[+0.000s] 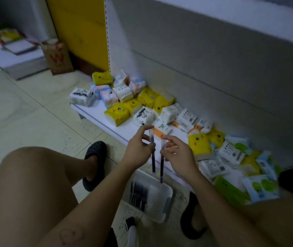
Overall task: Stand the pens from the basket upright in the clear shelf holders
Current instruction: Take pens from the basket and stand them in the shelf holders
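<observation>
Your left hand (138, 148) pinches one pen (153, 158) roughly upright between thumb and fingers. Just beside it, your right hand (179, 155) pinches a second pen (162, 166) the same way. Their lower ends hang over the white basket (158, 193) on the floor, where more pens (138, 195) lie. Tissue packs (229, 152) crowd the low shelf (95, 111) beyond, running off to the right.

Two held pens (153, 162), one basket (157, 196)

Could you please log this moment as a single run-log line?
left hand: pinches first pen, upright | right hand: pinches second pen, upright | basket: below hands, more pens inside | clear holders: not in view
</observation>
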### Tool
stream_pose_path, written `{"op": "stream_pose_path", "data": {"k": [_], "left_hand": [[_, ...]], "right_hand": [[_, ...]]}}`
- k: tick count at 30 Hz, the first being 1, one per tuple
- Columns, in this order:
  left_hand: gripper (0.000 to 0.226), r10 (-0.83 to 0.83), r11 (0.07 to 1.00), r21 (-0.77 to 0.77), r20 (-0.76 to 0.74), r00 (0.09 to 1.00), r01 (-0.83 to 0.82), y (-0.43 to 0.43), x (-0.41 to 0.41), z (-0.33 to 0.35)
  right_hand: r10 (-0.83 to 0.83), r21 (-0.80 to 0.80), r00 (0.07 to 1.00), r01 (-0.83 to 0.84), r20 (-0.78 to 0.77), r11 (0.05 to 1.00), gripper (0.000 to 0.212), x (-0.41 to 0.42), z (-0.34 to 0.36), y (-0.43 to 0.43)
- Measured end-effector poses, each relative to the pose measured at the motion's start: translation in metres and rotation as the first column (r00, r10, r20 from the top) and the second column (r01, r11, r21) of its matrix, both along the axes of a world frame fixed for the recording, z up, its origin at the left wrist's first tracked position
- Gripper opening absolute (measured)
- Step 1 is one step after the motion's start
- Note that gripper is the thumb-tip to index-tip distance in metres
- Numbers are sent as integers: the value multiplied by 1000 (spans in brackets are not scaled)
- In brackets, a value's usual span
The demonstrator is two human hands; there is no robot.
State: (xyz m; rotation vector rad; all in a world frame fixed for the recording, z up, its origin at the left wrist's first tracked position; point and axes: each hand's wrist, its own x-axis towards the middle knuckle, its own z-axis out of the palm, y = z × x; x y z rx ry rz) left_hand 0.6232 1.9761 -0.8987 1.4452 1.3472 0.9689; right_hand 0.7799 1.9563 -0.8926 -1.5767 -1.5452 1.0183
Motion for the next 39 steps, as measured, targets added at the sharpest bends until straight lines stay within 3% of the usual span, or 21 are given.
{"op": "stream_pose_path", "data": {"k": [5, 10, 20, 29, 35, 39], "left_hand": [[31, -61, 978, 204, 78, 995, 44, 0, 26, 57], [35, -149, 919, 378, 57, 987, 116, 8, 45, 120], [33, -360, 686, 688, 37, 932, 238, 9, 101, 285], [35, -486, 521, 765, -97, 869, 377, 3, 170, 386], [34, -433, 526, 789, -73, 899, 318, 19, 224, 420], [31, -434, 516, 806, -44, 900, 289, 33, 256, 441]], "right_hand": [[-67, 189, 998, 70, -23, 979, 44, 23, 60, -6], [-106, 384, 994, 100, -5, 918, 51, 43, 123, -15], [-230, 761, 973, 164, -20, 628, 42, 98, 279, -43], [-392, 882, 918, 134, 61, 451, 36, 171, 382, -57], [-513, 906, 856, 163, 67, 391, 33, 229, 419, -46], [-539, 894, 841, 202, 51, 399, 28, 267, 434, -27]]}}
